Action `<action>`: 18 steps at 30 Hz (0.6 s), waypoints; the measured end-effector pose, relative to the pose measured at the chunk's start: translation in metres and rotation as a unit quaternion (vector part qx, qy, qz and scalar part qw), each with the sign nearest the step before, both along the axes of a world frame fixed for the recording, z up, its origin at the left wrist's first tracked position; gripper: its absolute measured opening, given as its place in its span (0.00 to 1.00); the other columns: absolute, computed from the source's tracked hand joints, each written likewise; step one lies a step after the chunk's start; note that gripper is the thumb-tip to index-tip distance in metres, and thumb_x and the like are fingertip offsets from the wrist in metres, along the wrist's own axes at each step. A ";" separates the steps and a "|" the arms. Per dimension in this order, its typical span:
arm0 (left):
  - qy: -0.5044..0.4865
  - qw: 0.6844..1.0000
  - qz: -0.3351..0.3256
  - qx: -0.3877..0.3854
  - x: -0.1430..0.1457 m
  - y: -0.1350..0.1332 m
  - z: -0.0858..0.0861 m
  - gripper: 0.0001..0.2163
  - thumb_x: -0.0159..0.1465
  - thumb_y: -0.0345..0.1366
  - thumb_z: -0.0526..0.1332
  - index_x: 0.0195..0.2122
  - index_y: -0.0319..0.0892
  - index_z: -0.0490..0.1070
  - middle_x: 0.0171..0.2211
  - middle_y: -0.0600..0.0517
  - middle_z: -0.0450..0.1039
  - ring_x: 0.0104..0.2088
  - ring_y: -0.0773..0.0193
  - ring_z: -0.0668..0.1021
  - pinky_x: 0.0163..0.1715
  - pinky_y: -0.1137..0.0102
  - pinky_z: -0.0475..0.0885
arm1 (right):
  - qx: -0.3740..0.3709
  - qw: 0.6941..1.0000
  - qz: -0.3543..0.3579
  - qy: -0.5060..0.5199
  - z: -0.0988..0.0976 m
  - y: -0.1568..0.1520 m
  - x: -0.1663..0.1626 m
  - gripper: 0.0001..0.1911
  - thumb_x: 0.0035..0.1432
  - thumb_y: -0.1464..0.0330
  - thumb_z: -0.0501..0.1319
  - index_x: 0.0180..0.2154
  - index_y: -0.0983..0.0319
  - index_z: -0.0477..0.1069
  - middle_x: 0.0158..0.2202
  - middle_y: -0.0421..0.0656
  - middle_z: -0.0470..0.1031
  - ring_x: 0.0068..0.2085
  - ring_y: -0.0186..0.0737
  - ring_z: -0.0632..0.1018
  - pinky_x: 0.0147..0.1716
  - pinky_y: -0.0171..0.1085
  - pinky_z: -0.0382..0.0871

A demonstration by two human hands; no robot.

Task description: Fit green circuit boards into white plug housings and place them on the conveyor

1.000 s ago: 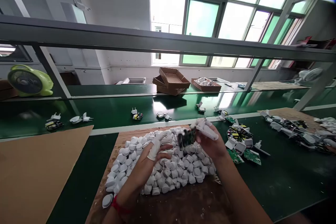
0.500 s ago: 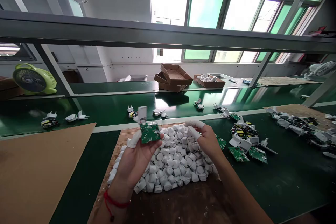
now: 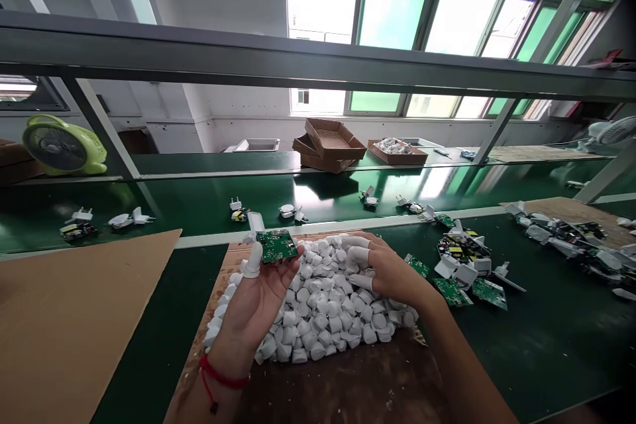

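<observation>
Our left hand [image 3: 261,298] had a green circuit board [image 3: 277,246] pinched between thumb and fingers, up over the back-left edge of the white caps [image 3: 322,305]. Our right hand [image 3: 390,268] was half-curled over the back right of them; honestly can't tell if it gripped anything. Loose boards and plugs [image 3: 460,255] crowded its right side, while to our left we got a strip of green bench [image 3: 169,318] before the cardboard sheet [image 3: 74,318]. A grey rail [image 3: 318,63] crossed above, bright windows [image 3: 392,13] behind.

White pieces [image 3: 322,308] — matt plastic
</observation>
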State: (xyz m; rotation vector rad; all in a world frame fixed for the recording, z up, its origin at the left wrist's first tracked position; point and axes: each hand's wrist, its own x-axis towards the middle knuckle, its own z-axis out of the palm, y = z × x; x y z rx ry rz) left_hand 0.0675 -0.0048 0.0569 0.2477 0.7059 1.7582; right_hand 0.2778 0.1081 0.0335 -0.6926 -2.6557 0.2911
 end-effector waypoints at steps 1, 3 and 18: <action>-0.002 1.000 -0.002 -0.003 0.001 0.000 0.000 0.18 0.73 0.35 0.43 0.59 0.35 0.60 0.39 0.38 0.79 0.38 0.56 0.83 0.31 0.71 0.81 | 0.011 1.000 -0.014 -0.011 0.000 0.000 0.000 0.12 0.47 0.83 0.61 0.32 0.62 0.73 0.53 0.49 0.70 0.61 0.55 0.62 0.56 0.52 0.62; -0.005 1.000 -0.004 -0.007 0.001 0.000 -0.001 0.17 0.72 0.34 0.44 0.56 0.34 0.63 0.38 0.38 0.79 0.37 0.56 0.83 0.31 0.71 0.81 | 0.031 0.998 -0.044 -0.037 -0.002 -0.001 -0.001 0.14 0.45 0.84 0.59 0.32 0.63 0.73 0.52 0.52 0.71 0.62 0.57 0.60 0.56 0.55 0.62; 0.259 0.951 -0.163 0.042 0.012 -0.015 -0.020 0.40 0.43 0.27 0.75 0.59 0.48 0.66 0.53 0.46 0.73 0.60 0.44 0.67 0.59 0.54 0.66 | -0.277 0.887 0.185 0.322 0.009 -0.029 -0.012 0.06 0.60 0.61 0.64 0.37 0.56 0.76 0.55 0.45 0.69 0.57 0.49 0.68 0.54 0.44 0.64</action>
